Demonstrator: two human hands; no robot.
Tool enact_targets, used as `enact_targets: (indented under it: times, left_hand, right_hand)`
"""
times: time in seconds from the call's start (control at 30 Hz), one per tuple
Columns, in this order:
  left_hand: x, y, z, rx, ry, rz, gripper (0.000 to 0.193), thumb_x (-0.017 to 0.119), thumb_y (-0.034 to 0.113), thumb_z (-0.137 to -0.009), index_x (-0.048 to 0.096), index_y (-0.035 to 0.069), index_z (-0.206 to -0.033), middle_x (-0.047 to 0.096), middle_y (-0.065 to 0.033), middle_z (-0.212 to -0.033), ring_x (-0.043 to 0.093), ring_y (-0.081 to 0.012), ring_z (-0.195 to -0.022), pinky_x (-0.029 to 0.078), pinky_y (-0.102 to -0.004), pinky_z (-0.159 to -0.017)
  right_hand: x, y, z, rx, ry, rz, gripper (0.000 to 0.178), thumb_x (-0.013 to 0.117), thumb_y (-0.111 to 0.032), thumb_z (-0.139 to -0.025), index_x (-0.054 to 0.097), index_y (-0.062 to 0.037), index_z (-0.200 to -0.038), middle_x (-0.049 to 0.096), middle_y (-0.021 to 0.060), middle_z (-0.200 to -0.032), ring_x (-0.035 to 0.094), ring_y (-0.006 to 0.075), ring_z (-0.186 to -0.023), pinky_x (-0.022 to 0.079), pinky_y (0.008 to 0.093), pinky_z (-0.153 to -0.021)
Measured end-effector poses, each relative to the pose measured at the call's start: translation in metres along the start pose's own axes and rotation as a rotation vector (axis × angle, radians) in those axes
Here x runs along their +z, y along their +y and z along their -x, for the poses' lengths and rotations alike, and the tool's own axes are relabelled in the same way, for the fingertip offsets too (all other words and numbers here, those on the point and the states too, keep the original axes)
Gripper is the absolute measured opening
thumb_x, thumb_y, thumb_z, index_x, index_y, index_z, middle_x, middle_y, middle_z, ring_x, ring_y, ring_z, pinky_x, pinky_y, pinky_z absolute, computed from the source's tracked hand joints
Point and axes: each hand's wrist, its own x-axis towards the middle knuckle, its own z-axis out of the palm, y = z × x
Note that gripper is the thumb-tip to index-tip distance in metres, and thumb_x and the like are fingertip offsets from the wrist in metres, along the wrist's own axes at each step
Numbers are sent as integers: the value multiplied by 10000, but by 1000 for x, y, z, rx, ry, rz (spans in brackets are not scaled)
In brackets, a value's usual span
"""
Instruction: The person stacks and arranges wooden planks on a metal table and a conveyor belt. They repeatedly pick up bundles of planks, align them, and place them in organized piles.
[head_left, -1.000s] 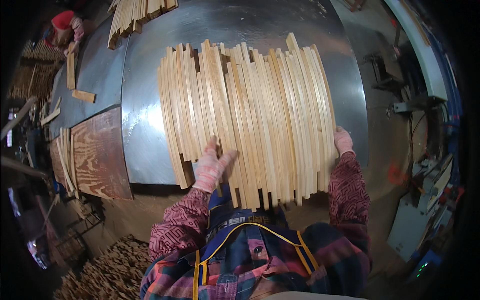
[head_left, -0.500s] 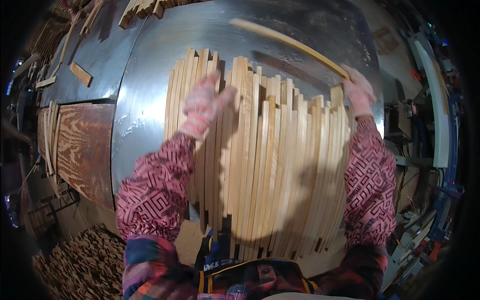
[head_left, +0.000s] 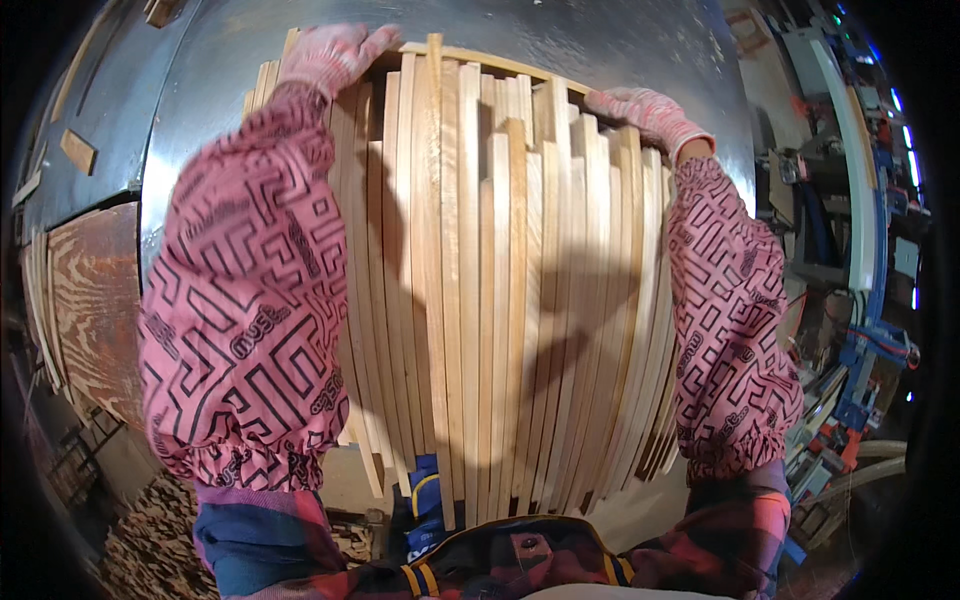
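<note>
A row of pale wooden strips (head_left: 465, 300) lies side by side, with far ends at uneven lengths and near ends close to my waist. Across those far ends runs a single wooden strip (head_left: 490, 60). My right hand (head_left: 650, 112), in a pink-and-white knit glove, is closed on its right end. At the other end, my left hand (head_left: 335, 58), gloved alike, grips it from above; part of its fingers and the strip under them are hidden. One slat (head_left: 434, 120) stands out past its neighbours between my hands.
Under the strips is a shiny metal tabletop (head_left: 230, 75). A loose wood offcut (head_left: 78, 151) lies at the left, near a brown wood-grained board (head_left: 95, 300). Scrap wood (head_left: 160, 540) is heaped on the floor at lower left. Blue machinery (head_left: 865, 370) lines the right side.
The loose strip has swung from sticking out over the far table to lying across the row's far ends. My left hand has moved from the strips' tops to its left end.
</note>
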Motion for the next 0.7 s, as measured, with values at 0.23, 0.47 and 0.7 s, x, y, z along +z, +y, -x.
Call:
enact_targets:
  times: [0.23,0.47,0.7]
  left_hand:
    - [6,61,148,117,157,-228,341,444,399,-1009,688,205,-1147,683,-89,-1098,607,-278,-1097,345,-435,-1132]
    - [-18,86,158,-212,-224,-121,551,465,529,-990,649,83,-1256,675,-152,-1186,528,-333,-1232,269,-448,-1170]
    - [-35,102,120,-61,67,171,538,460,519,-1003,681,64,-1188,692,-173,-1095,601,-330,-1114,410,-432,-1054]
  right_hand:
    - [51,45,56,-227,169,167,624,540,-602,-910,599,-147,-1333,632,134,-1309,576,319,-1232,441,418,-1048]
    - [40,35,71,-335,213,220,386,589,-408,-923,673,-152,-1199,702,104,-1129,660,286,-1047,512,400,-918]
    - [30,93,114,-696,659,148,375,649,-373,-895,696,-99,-1147,704,131,-1051,669,300,-990,511,392,-882]
